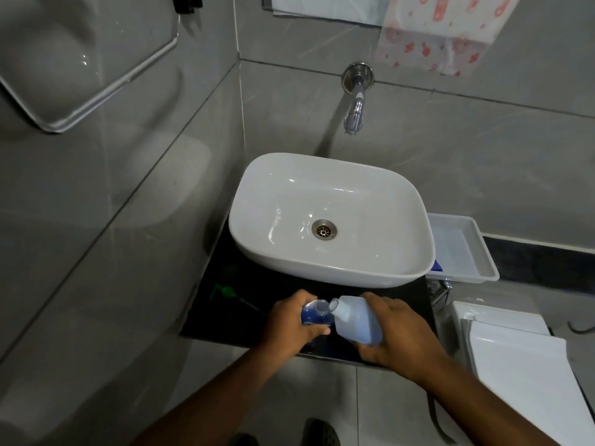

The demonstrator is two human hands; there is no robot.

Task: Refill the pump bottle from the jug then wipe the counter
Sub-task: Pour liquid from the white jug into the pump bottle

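Dim, soft light; glare on basin; edges warped

No text, brand, number or sign can be read anywhere in this view. The small clear bottle of dark blue liquid and the translucent plastic jug of pale blue liquid show no legible label (the white cloth with red printed figures carries only blurred motifs).
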